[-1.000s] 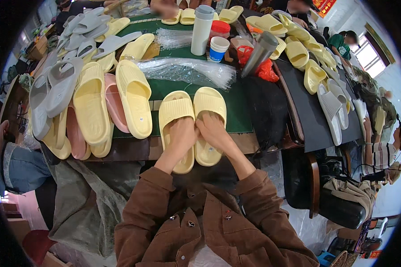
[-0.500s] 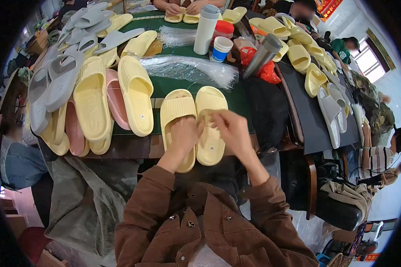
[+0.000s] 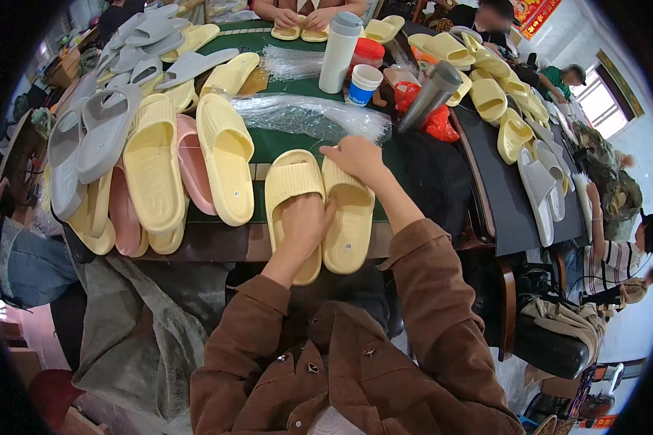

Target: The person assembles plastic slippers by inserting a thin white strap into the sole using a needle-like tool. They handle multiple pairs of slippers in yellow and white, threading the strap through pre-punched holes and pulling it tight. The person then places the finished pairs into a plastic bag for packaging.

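Observation:
A pair of pale yellow slippers lies side by side at the table's near edge, toes pointing away. Into the foot opening of the left slipper (image 3: 293,176) reaches my left hand (image 3: 305,223), its fingers hidden under the strap and its thumb against the inner edge beside the other slipper. Over the toe end of the right slipper (image 3: 347,243) bends my right hand (image 3: 355,157), fingers curled together near the gap between the toes. Whether a thin strand is between those fingers is too small to tell. A small white label sits on the right slipper's heel.
Yellow, pink and grey slippers (image 3: 152,167) pile up at the left. Beyond my hands lies a bundle of clear plastic strands (image 3: 312,116). A white bottle (image 3: 339,54), a cup (image 3: 363,83) and a grey tumbler (image 3: 429,96) stand behind. Opposite, a person handles yellow slippers (image 3: 286,32).
My right hand has moved from the middle of the right slipper up to its toe. My left hand stays inside the left slipper. The whole view has shifted slightly.

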